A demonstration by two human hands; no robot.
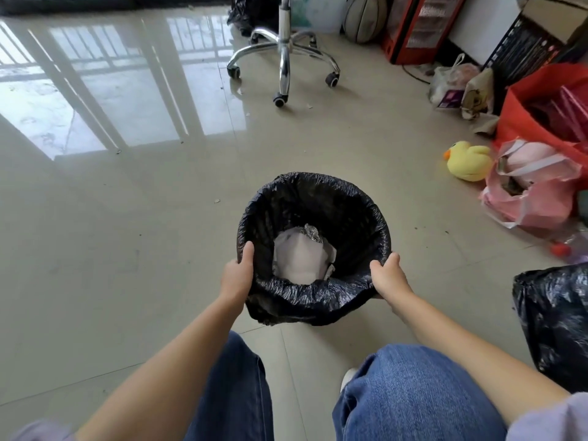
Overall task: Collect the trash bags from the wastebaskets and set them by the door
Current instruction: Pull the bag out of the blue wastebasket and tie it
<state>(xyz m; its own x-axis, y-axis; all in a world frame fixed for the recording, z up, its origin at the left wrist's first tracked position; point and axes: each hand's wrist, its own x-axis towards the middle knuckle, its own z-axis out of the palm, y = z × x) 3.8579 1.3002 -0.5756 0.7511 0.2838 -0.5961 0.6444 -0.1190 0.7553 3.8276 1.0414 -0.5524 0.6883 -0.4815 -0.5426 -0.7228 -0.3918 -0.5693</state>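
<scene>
A black trash bag in a round bin on the floor

The black trash bag point(313, 198) is shiny and crinkly. It lines a round wastebasket that stands upright on the pale tile floor, and its top edge is folded over the rim all the way around, so the bin itself is hidden. The bag is wide open at the top. Down at the bottom lies white crumpled paper point(300, 257) with a small bit of silver foil point(312, 232) on it. Another black trash bag point(555, 319) sits at the right edge, well apart from the first one. It looks full and lumpy.
</scene>
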